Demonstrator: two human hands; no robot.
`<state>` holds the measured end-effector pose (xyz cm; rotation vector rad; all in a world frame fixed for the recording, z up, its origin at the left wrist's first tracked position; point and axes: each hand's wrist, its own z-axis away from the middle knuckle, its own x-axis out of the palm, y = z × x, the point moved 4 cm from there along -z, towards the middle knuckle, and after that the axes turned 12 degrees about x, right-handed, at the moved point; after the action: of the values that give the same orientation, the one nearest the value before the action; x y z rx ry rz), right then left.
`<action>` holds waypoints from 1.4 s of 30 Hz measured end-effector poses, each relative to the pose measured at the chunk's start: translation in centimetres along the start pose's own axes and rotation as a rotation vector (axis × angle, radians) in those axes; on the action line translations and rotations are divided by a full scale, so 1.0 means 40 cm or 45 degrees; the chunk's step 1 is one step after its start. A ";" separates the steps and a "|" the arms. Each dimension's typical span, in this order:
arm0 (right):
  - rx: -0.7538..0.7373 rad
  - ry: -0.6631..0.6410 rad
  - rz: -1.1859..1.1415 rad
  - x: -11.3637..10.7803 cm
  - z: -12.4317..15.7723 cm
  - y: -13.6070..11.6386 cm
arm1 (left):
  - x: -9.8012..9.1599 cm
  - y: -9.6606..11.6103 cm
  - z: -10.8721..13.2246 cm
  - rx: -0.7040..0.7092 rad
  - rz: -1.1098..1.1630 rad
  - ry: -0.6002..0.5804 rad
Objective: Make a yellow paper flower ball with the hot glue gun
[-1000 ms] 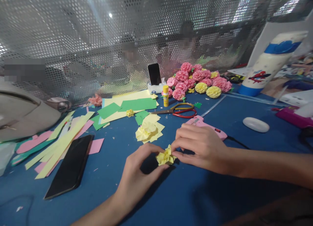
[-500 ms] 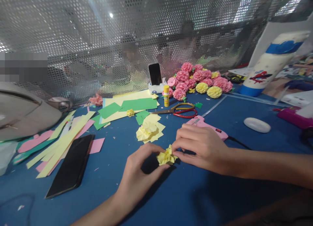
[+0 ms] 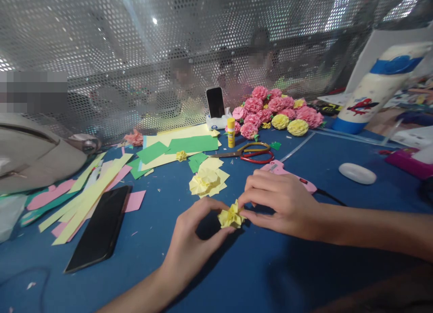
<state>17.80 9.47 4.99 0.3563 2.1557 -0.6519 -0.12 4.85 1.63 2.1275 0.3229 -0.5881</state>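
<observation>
Head view, only one here. Yellow flower [image 3: 231,217] is between both hands, on or just above the blue table [image 3: 243,277]; can't tell which. Left hand [image 3: 192,234] clamped on it, thumb at near side, finger at far side. Right hand [image 3: 280,202] pinching its right edge, fingertips together, contact partly hidden. Step in hand, I'd judge: shaping its folded petals. Next move seems to call for a steady left and light right pinch; thin folds could crush. Layered yellow paper [image 3: 204,181] lies just beyond. Glue gun [image 3: 277,167] behind right hand, partly covered. Scissors [image 3: 239,153] and glue stick [image 3: 231,135] farther back.
</observation>
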 end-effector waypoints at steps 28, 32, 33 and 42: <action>-0.128 0.110 0.044 0.002 0.020 -0.029 | 0.002 0.013 0.013 0.163 -0.113 -0.029; -0.173 0.127 0.190 0.001 0.021 -0.040 | 0.001 0.013 0.014 0.166 -0.124 -0.037; -0.185 0.123 0.215 0.000 0.021 -0.042 | 0.000 0.013 0.015 0.167 -0.126 -0.036; -0.146 0.077 0.269 -0.006 0.017 -0.043 | 0.001 0.013 0.010 0.131 -0.140 -0.032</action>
<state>17.60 7.65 5.40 0.5391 2.1642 -0.4010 0.02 4.23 1.74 2.2090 0.4052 -0.7083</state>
